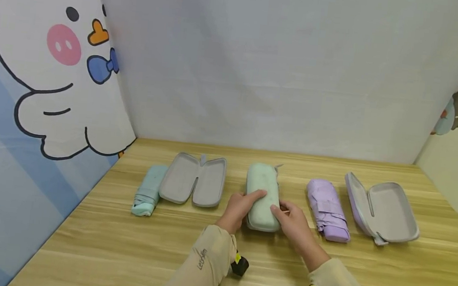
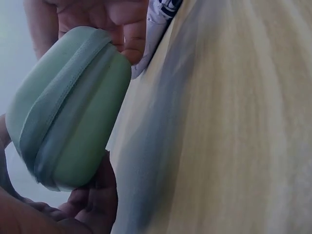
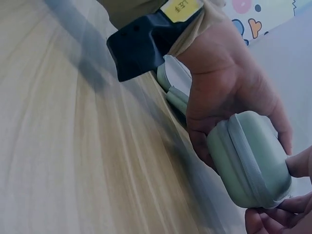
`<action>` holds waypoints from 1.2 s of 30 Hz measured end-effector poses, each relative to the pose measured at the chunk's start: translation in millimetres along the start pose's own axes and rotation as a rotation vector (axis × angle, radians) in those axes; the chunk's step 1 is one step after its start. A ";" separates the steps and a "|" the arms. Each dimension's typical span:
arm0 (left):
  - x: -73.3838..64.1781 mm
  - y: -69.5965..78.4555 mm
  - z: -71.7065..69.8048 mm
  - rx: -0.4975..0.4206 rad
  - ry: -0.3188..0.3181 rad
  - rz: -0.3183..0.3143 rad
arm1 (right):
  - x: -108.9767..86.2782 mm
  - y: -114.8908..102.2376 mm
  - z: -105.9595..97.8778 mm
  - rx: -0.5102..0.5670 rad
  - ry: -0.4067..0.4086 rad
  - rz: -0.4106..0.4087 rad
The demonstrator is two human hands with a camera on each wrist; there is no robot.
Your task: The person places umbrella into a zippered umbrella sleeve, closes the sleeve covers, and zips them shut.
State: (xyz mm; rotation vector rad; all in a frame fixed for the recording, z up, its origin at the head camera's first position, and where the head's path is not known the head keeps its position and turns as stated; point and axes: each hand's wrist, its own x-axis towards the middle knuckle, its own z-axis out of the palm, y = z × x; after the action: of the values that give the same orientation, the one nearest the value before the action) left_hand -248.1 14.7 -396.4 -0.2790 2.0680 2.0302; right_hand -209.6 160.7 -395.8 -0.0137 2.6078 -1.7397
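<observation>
Both my hands hold a closed light green zippered case (image 1: 263, 210) in the middle of the table, a little above the wood in the wrist views. My left hand (image 1: 240, 208) grips its left side with the thumb on top. On the right side, my right hand (image 1: 293, 220) pinches it, thumb on the lid edge and fingers beneath. A zipper band (image 2: 68, 92) runs around the case, fully shut along the end that shows. The case's contents are hidden.
To the left lie a folded teal umbrella (image 1: 150, 190) and an opened case with grey lining (image 1: 180, 177). On the right are a folded purple umbrella (image 1: 328, 210) and an opened purple case (image 1: 393, 214). A pale cloth wall (image 1: 277, 74) stands behind the table.
</observation>
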 end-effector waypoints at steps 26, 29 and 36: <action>1.2 -8.0 0.2 -0.096 -0.002 0.010 | 53.7 4.5 -15.6 -0.222 0.186 -0.089; 1.6 -8.0 -0.5 -0.091 0.016 0.006 | 55.1 6.0 -14.3 -0.238 0.209 -0.120; 1.3 -5.7 -1.2 -0.098 0.035 -0.002 | 55.8 5.5 -12.3 -0.210 0.218 -0.144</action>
State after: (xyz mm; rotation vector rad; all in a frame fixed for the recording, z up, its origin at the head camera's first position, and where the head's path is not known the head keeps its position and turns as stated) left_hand -247.7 13.4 -402.3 -0.3361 1.9903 2.1441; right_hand -265.5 173.6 -396.2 -0.0140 3.0073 -1.5787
